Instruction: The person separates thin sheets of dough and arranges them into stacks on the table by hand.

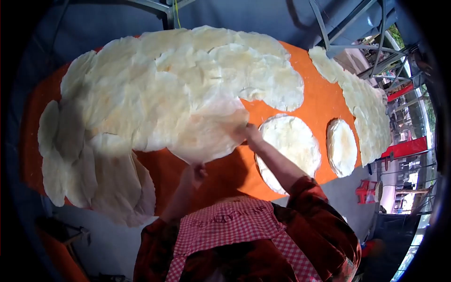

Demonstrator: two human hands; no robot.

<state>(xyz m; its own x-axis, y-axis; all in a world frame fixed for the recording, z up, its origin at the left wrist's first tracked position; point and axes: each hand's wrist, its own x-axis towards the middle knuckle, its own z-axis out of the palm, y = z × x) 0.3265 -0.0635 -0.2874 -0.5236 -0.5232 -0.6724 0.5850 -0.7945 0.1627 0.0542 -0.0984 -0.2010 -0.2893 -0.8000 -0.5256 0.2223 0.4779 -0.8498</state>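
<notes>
A thin, round flatbread [212, 132] lies partly over a wide layer of overlapping flatbreads [155, 84] on an orange-covered table [206, 188]. My left hand [198, 173] is closed at its near edge, the fingers pinching the rim. At its right edge my right hand [252, 135] grips the sheet; the fingertips are partly hidden. Just right of that hand sits a stack of round flatbreads [293, 148], partly covered by my right forearm. Another round stack [342, 146] stands farther right.
More flatbreads overlap along the table's right side [371, 117]. At the left, several sheets [117, 183] hang over the near edge. Metal frame bars [352, 23] rise behind the table. A red stool [365, 191] stands on the floor to the right.
</notes>
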